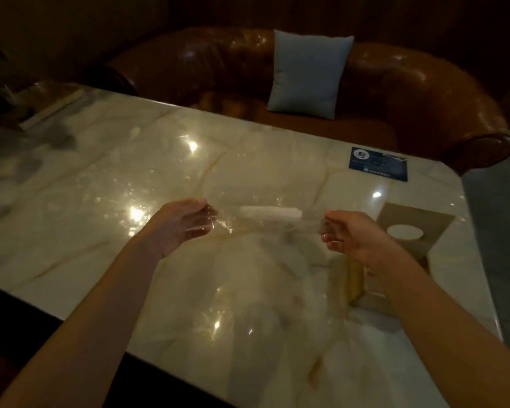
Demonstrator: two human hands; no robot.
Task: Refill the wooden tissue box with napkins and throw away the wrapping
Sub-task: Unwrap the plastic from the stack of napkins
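Clear wrapping (265,228) stretched mid-frame above the marble worktop (100,178), a white napkin roll (271,212) showing through it. Left hand (180,222) and right hand (351,235) each pinching an edge, grip pressed together on film. Probably featherlight, limp, slippery and easily torn; best bunched at the edges. Wooden tissue box (407,231) at right, beside the right hand.

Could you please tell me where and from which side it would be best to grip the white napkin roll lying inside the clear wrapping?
Probably by its middle, from above. The napkin roll lies flat and crosswise, with its long side facing the person. The left hand and right hand pinch the clear wrapping beyond its two ends, so those are crowded; the top looks freest, though the film may still cover it.
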